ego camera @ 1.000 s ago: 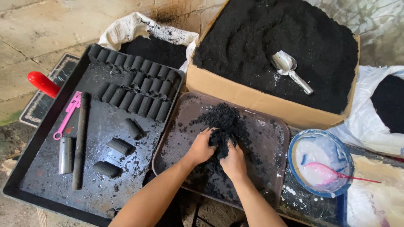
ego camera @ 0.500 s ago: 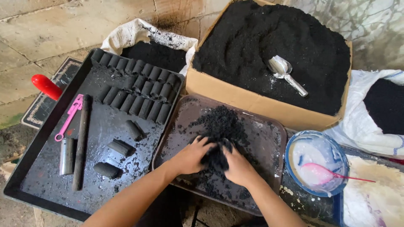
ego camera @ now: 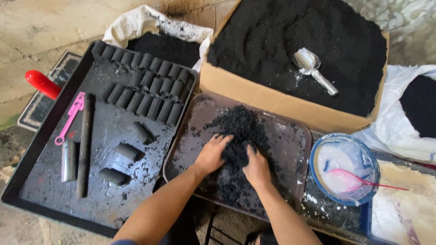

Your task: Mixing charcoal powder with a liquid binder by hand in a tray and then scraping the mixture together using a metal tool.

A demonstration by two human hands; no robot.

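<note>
Rough concrete floor [ego camera: 54, 27] lies under everything. On it sits a brown tray [ego camera: 297, 136], and both hands press into the heap of damp black powder [ego camera: 240, 131] piled at its middle. Left hand [ego camera: 212, 154] has its fingers spread and dug into the heap's left side; right hand [ego camera: 257, 169] is cupped over the near side, fingertips buried, so how much each holds cannot be told. Left of the tray, a black tray [ego camera: 41, 145] carries rows of black cylinders [ego camera: 145, 88], a metal tube [ego camera: 69, 161] and a pink tool [ego camera: 70, 117]. Behind the brown tray stands a cardboard box [ego camera: 272, 97] of black powder with a metal scoop [ego camera: 313, 68]; right of it, a blue bowl [ego camera: 347, 168] of white paste.
</note>
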